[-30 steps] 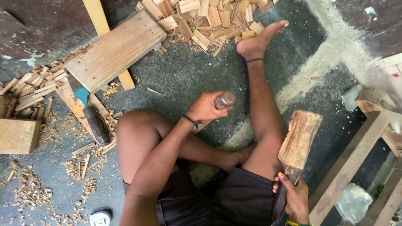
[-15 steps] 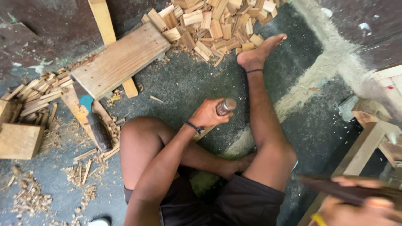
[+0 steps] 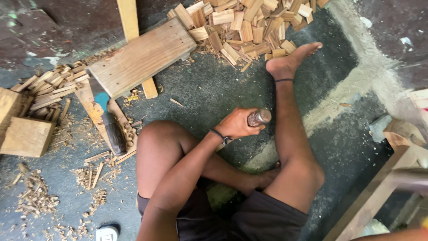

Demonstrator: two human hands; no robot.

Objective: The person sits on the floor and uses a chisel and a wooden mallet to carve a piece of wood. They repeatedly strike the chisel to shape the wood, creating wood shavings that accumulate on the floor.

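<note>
On the floor, seen from above:
Floor point(image 3: 214, 93): dark, strewn with chips and shavings; the person sits on it with legs crossed.
Board point(image 3: 141, 57): at 11 o'clock, a thick plank lying flat across a thinner strip.
Pile point(image 3: 249, 24): at 12 o'clock, many short cut wood pieces, heaped beside the outstretched foot; a smaller stack lies at 9 o'clock.
Block point(image 3: 27, 136): at 9 o'clock, a squared lump, uncut.
Left hand point(image 3: 236, 125): centre, fingers pressed round a chisel.
Chisel point(image 3: 258, 118): only its round butt end shows above the fist; the blade is hidden.
Right hand: out of frame at 4 o'clock; grip cannot be told.
Progress: judging by the pile and shavings, much is already cut; no workpiece shows under the chisel now.
</note>
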